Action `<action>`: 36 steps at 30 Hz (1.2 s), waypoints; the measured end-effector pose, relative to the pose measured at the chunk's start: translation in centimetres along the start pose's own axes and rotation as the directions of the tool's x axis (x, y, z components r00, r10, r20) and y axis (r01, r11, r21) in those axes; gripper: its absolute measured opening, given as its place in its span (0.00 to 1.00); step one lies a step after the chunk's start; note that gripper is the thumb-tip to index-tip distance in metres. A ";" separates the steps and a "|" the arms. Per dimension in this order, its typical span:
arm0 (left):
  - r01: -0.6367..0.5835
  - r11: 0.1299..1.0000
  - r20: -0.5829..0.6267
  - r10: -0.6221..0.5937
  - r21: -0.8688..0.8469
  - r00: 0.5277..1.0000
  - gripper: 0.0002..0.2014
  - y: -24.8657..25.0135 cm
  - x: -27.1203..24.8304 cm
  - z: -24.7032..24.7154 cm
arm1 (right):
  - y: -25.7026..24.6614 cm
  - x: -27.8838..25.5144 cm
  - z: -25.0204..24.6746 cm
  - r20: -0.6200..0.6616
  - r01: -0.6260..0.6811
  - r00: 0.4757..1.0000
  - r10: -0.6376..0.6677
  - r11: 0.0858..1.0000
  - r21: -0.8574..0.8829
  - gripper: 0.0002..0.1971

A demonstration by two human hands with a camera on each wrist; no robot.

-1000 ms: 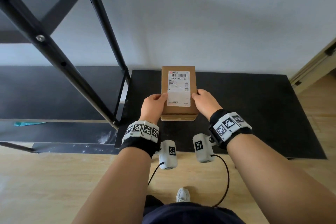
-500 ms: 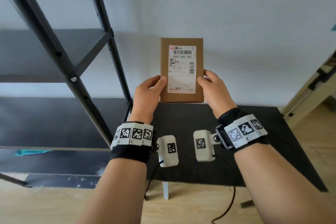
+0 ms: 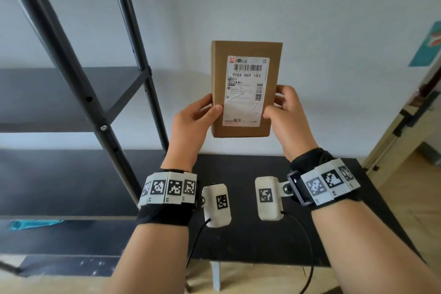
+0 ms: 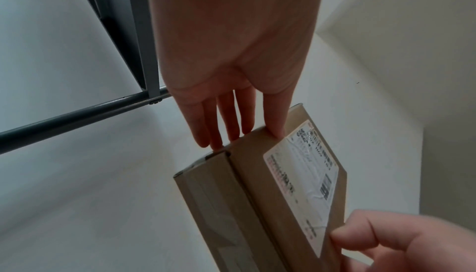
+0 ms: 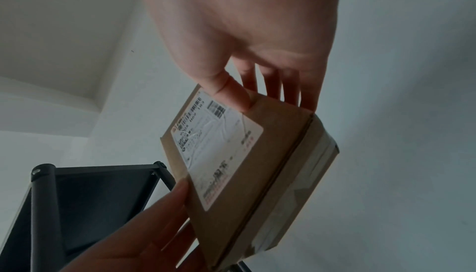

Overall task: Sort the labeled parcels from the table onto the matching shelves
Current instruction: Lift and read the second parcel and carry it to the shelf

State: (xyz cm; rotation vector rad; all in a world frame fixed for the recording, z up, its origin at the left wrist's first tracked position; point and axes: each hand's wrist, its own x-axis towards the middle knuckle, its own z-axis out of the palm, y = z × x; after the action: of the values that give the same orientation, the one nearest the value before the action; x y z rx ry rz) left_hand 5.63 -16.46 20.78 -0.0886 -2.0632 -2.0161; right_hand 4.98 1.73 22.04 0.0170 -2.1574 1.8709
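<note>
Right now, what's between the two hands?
The cardboard box, label facing the camera. The left hand grips one side and the right hand the other, in the head view.

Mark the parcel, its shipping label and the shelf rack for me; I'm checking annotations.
parcel (image 3: 274, 55): head view, bare cardboard at the upper right of its front face.
shipping label (image 3: 247, 93): head view, middle of the white sticker.
shelf rack (image 3: 71, 64): head view, its near slanting black post.

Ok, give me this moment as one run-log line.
parcel: lifted off table, upright, label facing camera | left hand: grip on left edge | right hand: grip on right edge | shelf: nothing placed yet
</note>
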 end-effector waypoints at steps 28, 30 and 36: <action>-0.043 0.999 -0.005 0.043 0.009 0.999 0.16 0.6 0.3 0.2 | -0.2 0.3 -0.6 -0.046 -0.024 0.999 0.025 0.999 0.024 0.16; -0.030 0.999 -0.013 0.030 0.014 0.999 0.15 0.5 0.2 0.4 | -0.1 0.2 -0.7 -0.052 -0.033 0.998 0.034 0.999 0.006 0.16; 0.008 0.999 -0.044 -0.006 0.053 0.999 0.17 0.1 0.1 0.6 | 0.0 -0.1 -0.9 -0.068 -0.054 0.996 0.051 0.997 -0.055 0.15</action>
State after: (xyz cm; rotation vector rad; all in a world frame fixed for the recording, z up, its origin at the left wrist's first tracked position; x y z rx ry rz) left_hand 5.47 -15.83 20.94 -0.0271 -2.0916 -1.9483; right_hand 5.21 2.61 22.11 -0.1129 -2.1856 1.8102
